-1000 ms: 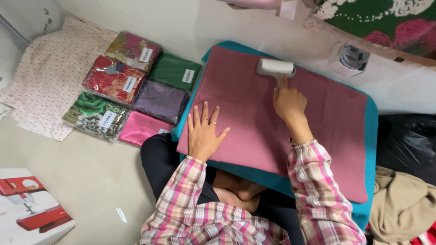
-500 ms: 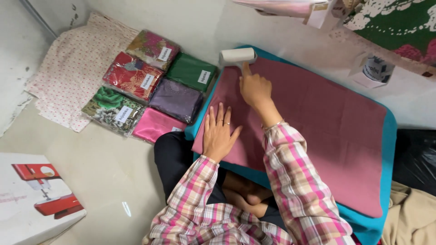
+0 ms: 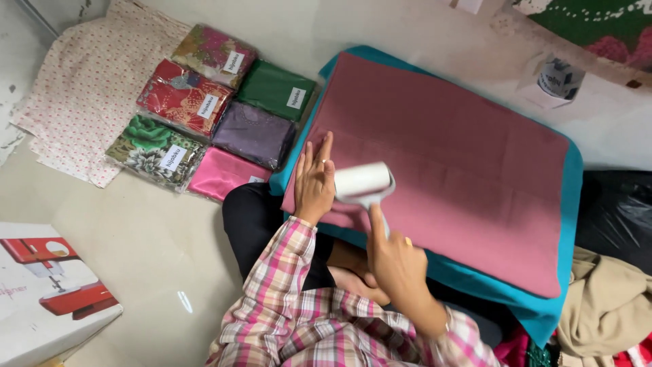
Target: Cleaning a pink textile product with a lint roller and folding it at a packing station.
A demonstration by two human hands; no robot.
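1. Now the right hand (image 3: pixel 397 261) is wrapped around the handle of a white lint roller (image 3: pixel 363 182), fingers curled tight, roller head on the pink cloth (image 3: pixel 448 163) just beyond the knuckles.
2. Left hand (image 3: pixel 314 182) lies flat, fingers stretched out together, pressing the cloth's near edge, right beside the roller.
3. Under the pink cloth, a teal layer (image 3: pixel 536 309) peeks out along the edges.
4. Off to the left of the left hand, wrapped fabric packets (image 3: pixel 204 115) sit in rows on the floor.
5. Farther left, a patterned cream cloth (image 3: pixel 81 88); nearer, a white box (image 3: pixel 41 299).
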